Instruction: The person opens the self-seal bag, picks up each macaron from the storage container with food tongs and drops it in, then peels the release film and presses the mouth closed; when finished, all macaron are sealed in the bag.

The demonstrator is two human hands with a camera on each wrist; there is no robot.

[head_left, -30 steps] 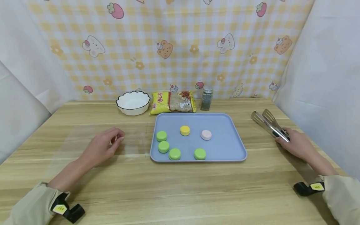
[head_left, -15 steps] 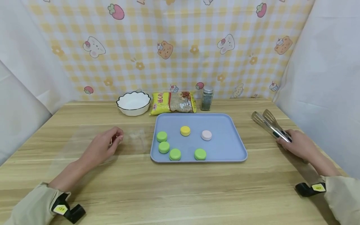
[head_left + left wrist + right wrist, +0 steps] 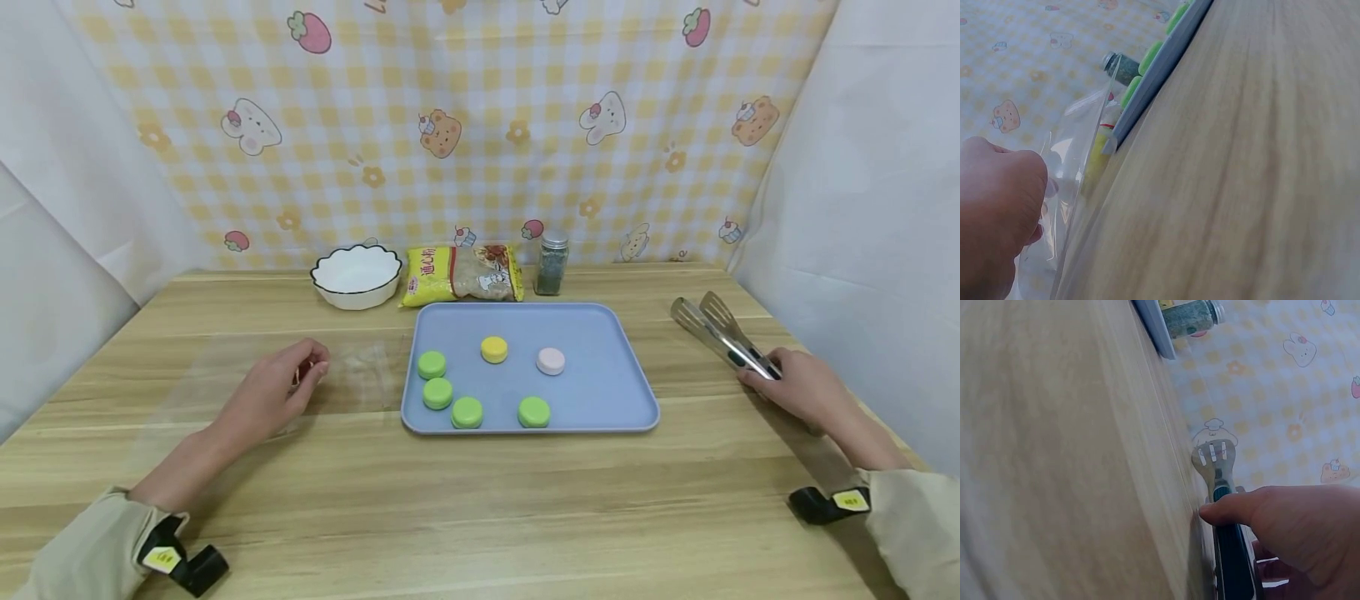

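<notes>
My left hand (image 3: 272, 385) is left of the tray with thumb and fingers drawn together, pinching a clear plastic bag (image 3: 366, 371). In the left wrist view, the bag's transparent wall (image 3: 1074, 162) stands beside the fingertips, which are partly hidden. At the far right my right hand (image 3: 804, 388) grips metal tongs (image 3: 711, 332) by the dark handles, their slotted heads spread apart and pointing away. In the right wrist view, the thumb presses along the dark handle (image 3: 1232, 556). Between the hands lies a blue tray (image 3: 592, 400) with several green macarons (image 3: 467, 412), one yellow macaron (image 3: 493, 349) and one pale pink macaron (image 3: 551, 361).
Behind the tray stand a white scalloped bowl (image 3: 356, 275), a yellow bag of pasta (image 3: 431, 275) and a glass spice jar (image 3: 551, 265). A checked cloth (image 3: 487, 192) hangs at the back of the wooden table (image 3: 487, 517), with white sheets on both sides.
My left hand has shifted slightly left, and the shine and folds on the clear bag differ. The right hand has moved a touch right with the tongs. The macarons stay put.
</notes>
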